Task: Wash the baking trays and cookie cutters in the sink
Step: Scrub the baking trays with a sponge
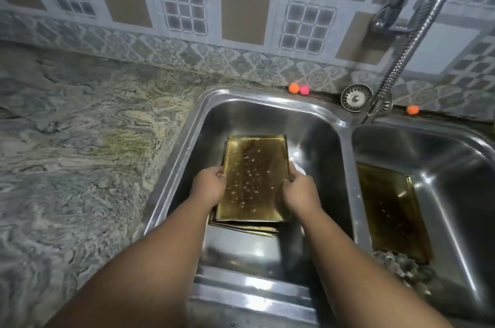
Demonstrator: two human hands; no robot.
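Observation:
A gold-coloured baking tray (253,177), dark-stained and dotted with water drops, lies on top of a stack of similar trays (246,229) in the left basin of a steel double sink (270,105). My left hand (210,187) grips its left edge. Along the tray's right edge my right hand (298,191) holds on, with something white (298,166) showing just past the fingers. Another gold tray (392,211) leans in the right basin. No cookie cutters can be made out.
A marbled stone counter (80,140) spreads to the left. A flexible metal tap hose (407,46) hangs over the sink divider. A sink strainer (356,97) and small orange (293,88) and pink (304,90) balls sit on the back ledge. Dark debris (401,266) lies in the right basin.

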